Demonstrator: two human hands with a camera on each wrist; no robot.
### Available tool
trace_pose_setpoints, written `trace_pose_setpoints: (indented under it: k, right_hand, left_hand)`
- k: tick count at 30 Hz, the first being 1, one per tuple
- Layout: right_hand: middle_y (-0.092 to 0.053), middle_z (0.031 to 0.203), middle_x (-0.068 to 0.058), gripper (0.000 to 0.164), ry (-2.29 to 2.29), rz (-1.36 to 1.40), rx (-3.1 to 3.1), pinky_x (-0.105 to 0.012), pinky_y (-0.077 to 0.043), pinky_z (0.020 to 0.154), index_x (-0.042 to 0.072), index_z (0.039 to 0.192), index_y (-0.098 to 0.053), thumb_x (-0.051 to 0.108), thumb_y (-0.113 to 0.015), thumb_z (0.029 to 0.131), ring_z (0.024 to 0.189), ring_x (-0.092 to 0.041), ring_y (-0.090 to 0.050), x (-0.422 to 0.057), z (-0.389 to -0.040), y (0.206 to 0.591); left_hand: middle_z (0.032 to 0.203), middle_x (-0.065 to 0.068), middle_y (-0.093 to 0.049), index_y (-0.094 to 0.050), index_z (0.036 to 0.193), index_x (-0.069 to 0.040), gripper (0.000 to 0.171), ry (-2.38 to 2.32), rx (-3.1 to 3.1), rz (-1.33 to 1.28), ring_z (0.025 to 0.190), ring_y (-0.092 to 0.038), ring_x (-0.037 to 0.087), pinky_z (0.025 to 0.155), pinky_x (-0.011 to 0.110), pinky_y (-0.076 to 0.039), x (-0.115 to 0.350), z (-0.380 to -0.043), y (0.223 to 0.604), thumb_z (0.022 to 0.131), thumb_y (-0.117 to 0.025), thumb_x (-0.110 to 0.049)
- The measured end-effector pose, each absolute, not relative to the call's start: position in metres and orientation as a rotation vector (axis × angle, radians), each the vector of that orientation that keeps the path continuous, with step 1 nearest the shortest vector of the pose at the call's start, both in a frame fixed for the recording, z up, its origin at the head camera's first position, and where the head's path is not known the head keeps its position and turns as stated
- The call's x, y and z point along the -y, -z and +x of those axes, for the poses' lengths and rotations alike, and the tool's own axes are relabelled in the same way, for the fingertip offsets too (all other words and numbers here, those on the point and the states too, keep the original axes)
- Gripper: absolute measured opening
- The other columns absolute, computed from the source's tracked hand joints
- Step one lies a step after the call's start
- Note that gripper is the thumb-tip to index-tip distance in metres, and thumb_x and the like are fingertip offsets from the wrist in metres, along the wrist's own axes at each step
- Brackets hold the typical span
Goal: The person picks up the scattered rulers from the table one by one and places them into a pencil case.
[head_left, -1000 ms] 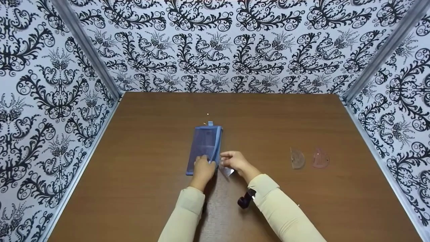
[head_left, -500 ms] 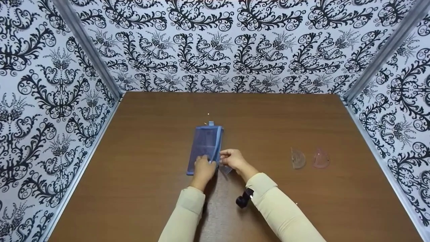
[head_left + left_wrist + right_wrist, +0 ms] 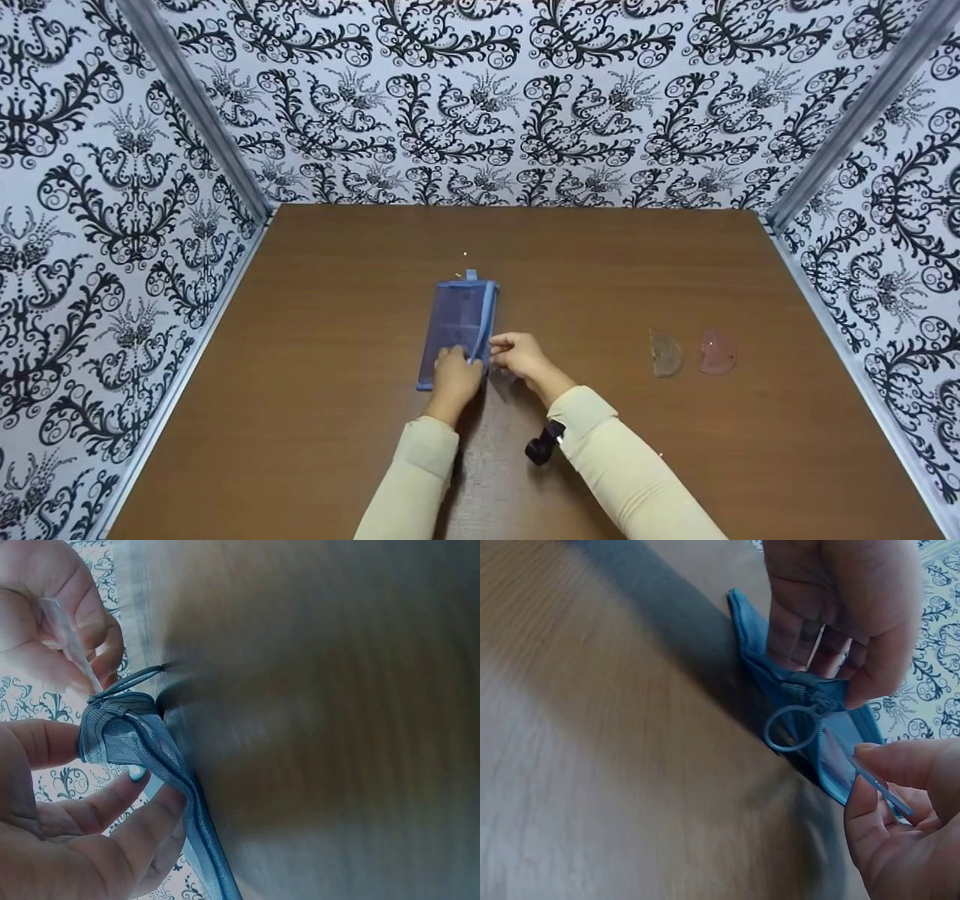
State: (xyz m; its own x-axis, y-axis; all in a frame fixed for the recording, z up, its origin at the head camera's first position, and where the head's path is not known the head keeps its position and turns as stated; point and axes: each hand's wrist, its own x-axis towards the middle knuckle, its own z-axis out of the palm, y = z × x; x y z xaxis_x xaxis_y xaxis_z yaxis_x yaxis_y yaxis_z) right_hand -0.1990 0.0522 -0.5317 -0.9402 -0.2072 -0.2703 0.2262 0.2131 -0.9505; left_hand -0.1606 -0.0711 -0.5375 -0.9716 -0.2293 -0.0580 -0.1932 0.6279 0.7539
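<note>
On the brown tabletop (image 3: pixel 300 450) lies a blue mesh pouch (image 3: pixel 454 311), its near end gripped by the person's left hand (image 3: pixel 456 375), while the right hand (image 3: pixel 520 355) pinches a thin clear piece (image 3: pixel 889 796) at the pouch's mouth; a clear protractor (image 3: pixel 665 355) and a pink protractor (image 3: pixel 718 355) lie further right

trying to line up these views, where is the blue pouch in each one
Head: blue pouch just below centre.
Left wrist: blue pouch left of centre, reaching the bottom edge.
Right wrist: blue pouch right of centre.
Shared landmark: the right hand, close beside it each time.
</note>
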Motion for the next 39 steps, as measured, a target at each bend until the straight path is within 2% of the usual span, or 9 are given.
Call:
trace_pose_setpoints:
  k: [3, 9, 12, 15, 21, 24, 27, 33, 39]
  right_hand:
    - [-0.065, 0.088, -0.018, 0.042, 1.863, -0.05, -2.12, -0.026, -0.05, 0.053, -0.013, 0.116, -0.061, -0.021, -0.058, 0.074, 0.067, -0.017, -0.062, -0.055, -0.212, 0.561]
    - [-0.067, 0.084, -0.009, 0.044, 1.938, -0.131, -2.045, -0.033, -0.053, 0.05, 0.003, 0.11, -0.069, -0.012, -0.07, 0.069, 0.07, -0.019, -0.068, -0.063, -0.317, 0.768]
    - [-0.068, 0.083, -0.007, 0.045, 1.932, -0.131, -2.064, -0.032, -0.052, 0.047, 0.009, 0.108, -0.071, -0.005, -0.079, 0.066, 0.067, -0.018, -0.067, -0.064, -0.342, 0.814]
    - [-0.067, 0.081, -0.008, 0.042, 1.911, -0.109, -2.111, -0.033, -0.053, 0.047, 0.006, 0.107, -0.07, -0.004, -0.08, 0.067, 0.064, -0.019, -0.066, -0.06, -0.329, 0.786]
    - [-0.065, 0.076, -0.01, 0.031, 1.884, -0.015, -2.161, -0.027, -0.05, 0.049, -0.008, 0.105, -0.065, -0.01, -0.071, 0.074, 0.062, -0.014, -0.061, -0.045, -0.237, 0.604]
    - [-0.064, 0.075, -0.008, 0.029, 1.872, 0.043, -2.186, -0.021, -0.046, 0.05, -0.012, 0.105, -0.062, -0.011, -0.067, 0.077, 0.061, -0.009, -0.056, -0.039, -0.211, 0.553]
    - [-0.066, 0.078, -0.012, 0.03, 1.859, 0.091, -2.191, -0.023, -0.049, 0.053, -0.013, 0.107, -0.061, -0.011, -0.066, 0.077, 0.063, -0.011, -0.058, -0.036, -0.21, 0.548]
    - [-0.069, 0.091, -0.013, 0.033, 1.924, 0.003, -2.084, -0.03, -0.055, 0.06, -0.002, 0.111, -0.066, -0.003, -0.072, 0.079, 0.075, -0.017, -0.065, -0.043, -0.25, 0.625]
    - [-0.066, 0.088, -0.017, 0.037, 1.863, 0.188, -2.012, -0.026, -0.054, 0.062, -0.014, 0.12, -0.057, -0.008, -0.059, 0.084, 0.07, -0.015, -0.061, -0.037, -0.215, 0.549]
  left_hand:
    - [0.114, 0.029, -0.054, -0.06, 0.116, 0.012, 0.04, 1.294, 2.803, 0.368, 0.109, -0.051, 0.047, 0.095, 0.052, -0.041, 0.071, -0.161, 0.538, 0.084, -0.062, -0.012]
    - [0.116, 0.029, -0.055, -0.059, 0.117, 0.012, 0.04, 1.28, 2.809, 0.371, 0.11, -0.051, 0.046, 0.096, 0.051, -0.041, 0.071, -0.161, 0.538, 0.086, -0.063, -0.013]
    - [0.117, 0.029, -0.054, -0.059, 0.118, 0.011, 0.04, 1.29, 2.809, 0.374, 0.111, -0.05, 0.046, 0.096, 0.051, -0.041, 0.071, -0.161, 0.538, 0.087, -0.063, -0.013]
    - [0.117, 0.029, -0.054, -0.059, 0.118, 0.011, 0.04, 1.293, 2.811, 0.374, 0.111, -0.05, 0.046, 0.097, 0.051, -0.041, 0.072, -0.161, 0.537, 0.086, -0.063, -0.013]
    - [0.119, 0.03, -0.054, -0.058, 0.12, 0.012, 0.044, 1.302, 2.806, 0.353, 0.113, -0.05, 0.046, 0.097, 0.052, -0.041, 0.073, -0.158, 0.536, 0.086, -0.062, -0.014]
    - [0.119, 0.03, -0.053, -0.056, 0.122, 0.013, 0.046, 1.313, 2.804, 0.344, 0.113, -0.05, 0.046, 0.097, 0.053, -0.041, 0.074, -0.158, 0.536, 0.086, -0.061, -0.015]
    - [0.119, 0.03, -0.053, -0.056, 0.122, 0.013, 0.046, 1.316, 2.806, 0.34, 0.114, -0.049, 0.046, 0.097, 0.053, -0.041, 0.074, -0.158, 0.536, 0.086, -0.061, -0.015]
    - [0.119, 0.03, -0.053, -0.057, 0.122, 0.013, 0.045, 1.32, 2.81, 0.349, 0.114, -0.05, 0.046, 0.097, 0.053, -0.041, 0.074, -0.158, 0.536, 0.086, -0.061, -0.015]
    - [0.121, 0.029, -0.052, -0.056, 0.123, 0.012, 0.045, 1.324, 2.819, 0.363, 0.115, -0.049, 0.046, 0.098, 0.053, -0.041, 0.074, -0.158, 0.535, 0.088, -0.062, -0.016]
